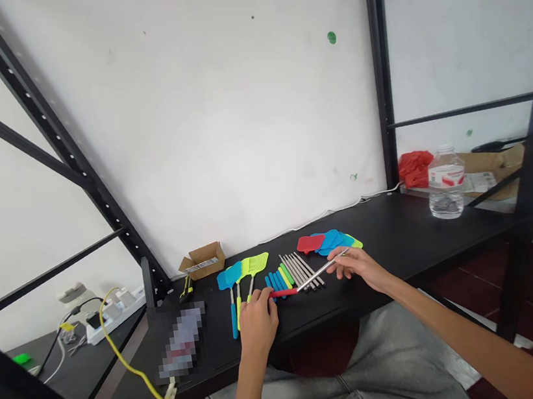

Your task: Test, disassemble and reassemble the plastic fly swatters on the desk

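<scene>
My left hand (260, 318) is closed on a red handle (286, 292), low over the black tabletop. A thin silver metal rod (322, 272) runs from the handle's end up to the right, and my right hand (358, 268) pinches its far part. Blue and yellow-green fly swatters (258, 264) with handles lie left of my left hand. Between my hands, loose blue, yellow and green handles (285, 274) lie beside a row of several silver rods (302, 267). Beyond my right hand rest loose swatter heads: red (310, 243), blue (330, 241) and partly covered yellow-green.
An open small cardboard box (202, 260) stands against the wall, a black-and-yellow tool (187, 290) near it. A blurred-out object (184, 341) lies at left, by a yellow cable (136, 367). A water bottle (447, 182) stands right. Black metal posts (380, 66) frame the table.
</scene>
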Available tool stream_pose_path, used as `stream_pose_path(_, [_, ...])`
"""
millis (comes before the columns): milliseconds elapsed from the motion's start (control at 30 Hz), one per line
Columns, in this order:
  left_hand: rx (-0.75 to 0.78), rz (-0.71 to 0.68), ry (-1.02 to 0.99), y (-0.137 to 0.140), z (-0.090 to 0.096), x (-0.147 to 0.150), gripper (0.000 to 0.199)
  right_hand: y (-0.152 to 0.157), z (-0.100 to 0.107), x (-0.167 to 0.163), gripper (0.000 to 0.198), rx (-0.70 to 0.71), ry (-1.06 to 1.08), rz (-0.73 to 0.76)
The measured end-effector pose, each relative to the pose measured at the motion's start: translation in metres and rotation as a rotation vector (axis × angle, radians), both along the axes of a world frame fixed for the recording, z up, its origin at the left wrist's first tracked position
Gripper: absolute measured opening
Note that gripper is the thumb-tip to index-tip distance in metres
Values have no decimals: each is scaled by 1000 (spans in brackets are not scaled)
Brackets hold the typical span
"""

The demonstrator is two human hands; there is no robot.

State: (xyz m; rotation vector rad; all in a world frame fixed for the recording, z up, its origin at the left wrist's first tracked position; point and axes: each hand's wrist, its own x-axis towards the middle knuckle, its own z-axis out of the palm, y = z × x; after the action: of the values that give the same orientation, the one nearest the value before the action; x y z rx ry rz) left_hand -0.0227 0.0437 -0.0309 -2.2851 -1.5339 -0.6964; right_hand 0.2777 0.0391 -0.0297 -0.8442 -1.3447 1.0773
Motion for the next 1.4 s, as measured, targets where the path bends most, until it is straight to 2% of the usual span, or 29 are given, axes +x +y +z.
stream_pose_path(667, [24,-46,-16,-1,2,-1,28,3,-4,4,26,-34,63,64])
stream_pose_path(767, [29,-56,-21,-2,2,0,27,5,-6,4,29,-44,82,33])
stream_pose_path(1033, [50,-74,-29,-3,1,1,25,10,-7,2,29,-103,201,-171])
stream_pose_path(1400, [42,-67,-38,-3,3,-1,25,11,-7,2,39,-120,121,-179])
